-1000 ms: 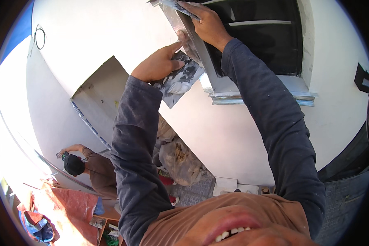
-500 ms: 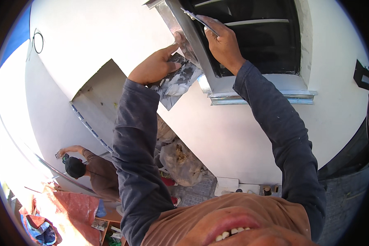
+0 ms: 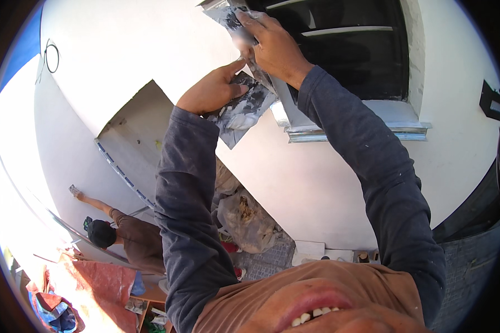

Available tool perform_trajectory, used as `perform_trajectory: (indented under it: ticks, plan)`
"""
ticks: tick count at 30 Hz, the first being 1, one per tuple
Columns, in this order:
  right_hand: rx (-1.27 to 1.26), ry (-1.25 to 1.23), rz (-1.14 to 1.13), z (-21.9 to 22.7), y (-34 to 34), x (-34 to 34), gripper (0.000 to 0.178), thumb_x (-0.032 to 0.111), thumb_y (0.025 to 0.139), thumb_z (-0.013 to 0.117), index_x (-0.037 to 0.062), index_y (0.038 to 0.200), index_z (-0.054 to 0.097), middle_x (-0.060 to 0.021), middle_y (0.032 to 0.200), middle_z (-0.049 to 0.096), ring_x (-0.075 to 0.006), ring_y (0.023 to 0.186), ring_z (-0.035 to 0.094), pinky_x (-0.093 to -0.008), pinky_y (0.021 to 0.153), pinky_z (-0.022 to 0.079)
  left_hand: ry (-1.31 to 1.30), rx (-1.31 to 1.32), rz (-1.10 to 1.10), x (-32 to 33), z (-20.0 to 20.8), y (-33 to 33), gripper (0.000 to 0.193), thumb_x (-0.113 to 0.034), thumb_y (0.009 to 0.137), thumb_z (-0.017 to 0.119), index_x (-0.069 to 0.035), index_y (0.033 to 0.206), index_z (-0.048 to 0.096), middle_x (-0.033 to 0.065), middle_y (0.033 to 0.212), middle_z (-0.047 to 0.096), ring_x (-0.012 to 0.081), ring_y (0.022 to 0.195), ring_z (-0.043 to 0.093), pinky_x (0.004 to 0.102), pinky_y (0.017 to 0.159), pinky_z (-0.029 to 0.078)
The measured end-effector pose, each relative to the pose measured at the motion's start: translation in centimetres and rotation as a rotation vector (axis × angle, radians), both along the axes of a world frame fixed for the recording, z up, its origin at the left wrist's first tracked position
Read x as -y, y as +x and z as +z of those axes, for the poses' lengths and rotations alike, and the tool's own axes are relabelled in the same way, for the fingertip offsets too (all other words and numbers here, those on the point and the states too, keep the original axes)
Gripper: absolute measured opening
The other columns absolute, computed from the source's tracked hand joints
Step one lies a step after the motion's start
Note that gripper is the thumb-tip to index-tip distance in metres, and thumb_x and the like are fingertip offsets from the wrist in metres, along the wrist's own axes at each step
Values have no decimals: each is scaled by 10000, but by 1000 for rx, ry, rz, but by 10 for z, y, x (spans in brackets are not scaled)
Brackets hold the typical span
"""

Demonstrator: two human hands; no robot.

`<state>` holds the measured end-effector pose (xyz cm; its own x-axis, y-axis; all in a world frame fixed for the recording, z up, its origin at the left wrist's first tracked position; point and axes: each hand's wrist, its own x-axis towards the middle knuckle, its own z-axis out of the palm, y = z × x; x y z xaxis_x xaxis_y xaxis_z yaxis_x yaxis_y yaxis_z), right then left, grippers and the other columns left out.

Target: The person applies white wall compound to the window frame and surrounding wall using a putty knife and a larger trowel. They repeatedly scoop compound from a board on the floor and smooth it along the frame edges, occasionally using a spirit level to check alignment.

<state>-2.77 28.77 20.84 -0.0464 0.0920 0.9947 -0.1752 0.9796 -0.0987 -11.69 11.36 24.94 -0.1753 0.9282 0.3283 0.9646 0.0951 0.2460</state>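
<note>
My left hand [image 3: 212, 89] is closed on a square, dark metal plate [image 3: 234, 132] smeared with white filler, the thumb lying across its face. Up at the window, my right hand [image 3: 278, 47] grips a wide putty knife [image 3: 223, 15], its blade marked with grey-white smears. That blade lies over the upper part of the window's left trim [image 3: 291, 105], and whether it touches cannot be made out. The right hand hides part of the trim. Beyond it is the dark window [image 3: 355, 61] with pale horizontal bars.
A metallic sill [image 3: 355, 133] juts out below the window. Lower left, a person [image 3: 136, 238] in a dark cap reaches toward the wall. Filled plastic bags [image 3: 247, 222] stand on the paving under my arms. A reddish tarp [image 3: 94, 288] lies lower left; a black wall fixture [image 3: 491, 101] is at right.
My right hand has moved left with the putty knife, from in front of the window to its left trim. My left hand hardly moved. The other person's arm has stretched farther out along the wall.
</note>
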Motion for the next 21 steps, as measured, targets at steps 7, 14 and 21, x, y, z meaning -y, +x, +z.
perform_trajectory:
  ticks: [7, 14, 21]
  plan:
    - [-219, -8, 125, -22, 24, 1, 541, -47, 918, 624, 146, 1422, 596, -176, 1303, 660, -368, 1144, 671, -391, 992, 544, -82, 159, 21, 2, 3, 6, 653, -3, 944, 632, 35, 1547, 383, 110, 1178, 686, 142, 1053, 594, 280, 996, 448]
    - [-323, 27, 101, 9, -31, -32, 581, -40, 840, 595, 157, 1386, 615, -168, 1297, 667, -390, 1200, 614, -450, 1028, 514, -95, 90, 74, 3, 7, 15, 643, -5, 930, 640, 14, 1532, 416, 121, 1135, 705, 152, 1015, 606, 286, 997, 449]
    - [-247, 29, 19, 19, -33, -37, 589, -23, 859, 574, 206, 1400, 618, -135, 1322, 667, -364, 1210, 620, -431, 1054, 507, -53, -92, 80, 5, 7, 14, 631, -6, 929, 646, 6, 1523, 433, 130, 1119, 709, 155, 980, 628, 278, 973, 463]
